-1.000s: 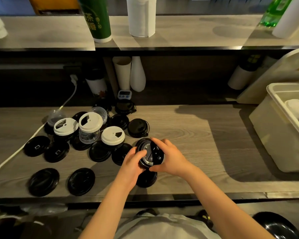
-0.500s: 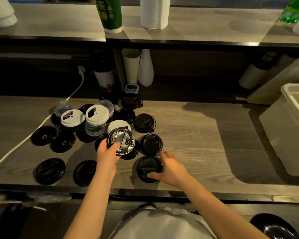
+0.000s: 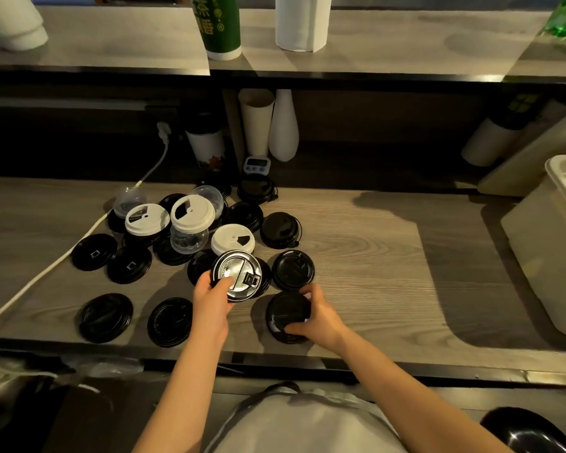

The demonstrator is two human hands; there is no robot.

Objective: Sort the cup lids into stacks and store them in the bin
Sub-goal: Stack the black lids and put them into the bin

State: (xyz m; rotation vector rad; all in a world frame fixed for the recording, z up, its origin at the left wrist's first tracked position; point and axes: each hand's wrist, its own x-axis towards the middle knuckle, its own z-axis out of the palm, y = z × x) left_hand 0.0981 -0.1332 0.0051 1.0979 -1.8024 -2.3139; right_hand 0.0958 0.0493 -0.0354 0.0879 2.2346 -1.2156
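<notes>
My left hand point(image 3: 211, 300) holds a glossy black sip lid point(image 3: 236, 275) tilted up above the counter. My right hand point(image 3: 317, 317) grips a second black lid point(image 3: 286, 313) that lies near the counter's front edge. Another black lid point(image 3: 293, 269) rests just behind it. Several black lids, three white lids point(image 3: 232, 239) and clear dome lids point(image 3: 188, 240) are scattered to the left. The white plastic bin point(image 3: 559, 256) stands at the far right, cut off by the frame.
A white cable point(image 3: 46, 273) runs across the left of the wooden counter point(image 3: 373, 256). At the back stand paper cups point(image 3: 255, 125), a white vase point(image 3: 284, 129) and a small timer point(image 3: 257, 165). An upper shelf carries a green cup point(image 3: 219, 24) and a paper roll point(image 3: 301, 21).
My hands separated: the left carried the glossy lid to the left, the right dropped to the lid near the front edge and closed on it. The view shifted slightly.
</notes>
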